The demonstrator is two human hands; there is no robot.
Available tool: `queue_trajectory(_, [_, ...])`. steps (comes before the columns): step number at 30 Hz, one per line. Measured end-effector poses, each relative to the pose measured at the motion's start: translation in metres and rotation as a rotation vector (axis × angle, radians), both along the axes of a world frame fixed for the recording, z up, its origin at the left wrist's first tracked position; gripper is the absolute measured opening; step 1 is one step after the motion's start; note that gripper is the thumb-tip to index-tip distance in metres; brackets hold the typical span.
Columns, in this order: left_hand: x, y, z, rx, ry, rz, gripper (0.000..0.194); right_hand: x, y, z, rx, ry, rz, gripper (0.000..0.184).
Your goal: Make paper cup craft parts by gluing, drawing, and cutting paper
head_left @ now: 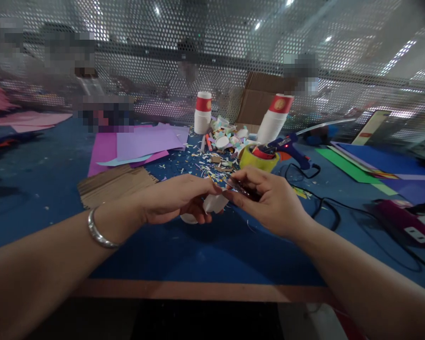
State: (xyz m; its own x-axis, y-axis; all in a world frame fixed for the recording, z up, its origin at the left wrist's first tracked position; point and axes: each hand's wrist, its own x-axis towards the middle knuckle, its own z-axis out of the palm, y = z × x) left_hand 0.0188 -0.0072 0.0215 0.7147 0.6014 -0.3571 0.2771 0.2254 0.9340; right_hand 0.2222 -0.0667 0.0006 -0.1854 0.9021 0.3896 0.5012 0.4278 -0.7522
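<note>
My left hand (184, 198), with a silver bangle at its wrist, is closed around a white paper piece (215, 203) that looks like part of a paper cup. A rounded white edge shows below the fingers, and much of the piece is hidden by them. My right hand (265, 196) grips a small, dark, shiny metal tool (240, 189), whose kind I cannot make out. Its tip is close to the white paper and to my left thumb. Both hands are above the front part of the blue table (198, 259).
Paper scraps (221, 163) lie behind my hands, near stacked paper cups (202, 115) and a yellow tape roll (258, 160). A blue glue gun (292, 148) with a cord stands right. Purple sheets (145, 144) and cardboard (115, 184) lie left; a power strip (407, 222) lies right.
</note>
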Motion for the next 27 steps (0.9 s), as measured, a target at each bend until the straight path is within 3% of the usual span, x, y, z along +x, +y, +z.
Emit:
queue_trajectory(4, [0.001,-0.005,0.002,0.076,-0.028,-0.017,0.026,0.000,0.000,0.002,0.017,-0.001,-0.026,0.019])
queue_trajectory(8, [0.000,-0.012,0.003,0.403,0.046,-0.072,0.024,0.000,0.000,0.004,0.032,-0.018,-0.033,0.014])
queue_trajectory(12, [-0.001,-0.015,0.002,0.722,0.151,-0.005,0.021,-0.001,0.001,0.004,0.000,-0.017,-0.020,0.016])
queue_trajectory(16, [-0.002,-0.014,0.006,0.896,0.223,0.033,0.021,-0.003,0.002,0.006,-0.087,0.041,0.022,0.017])
queue_trajectory(20, [-0.002,-0.011,0.007,0.843,0.193,0.004,0.019,-0.002,0.003,0.006,-0.198,0.104,0.042,0.025])
queue_trajectory(27, [-0.001,-0.011,0.003,0.544,0.120,-0.044,0.019,0.002,0.007,0.004,-0.308,0.230,0.109,0.034])
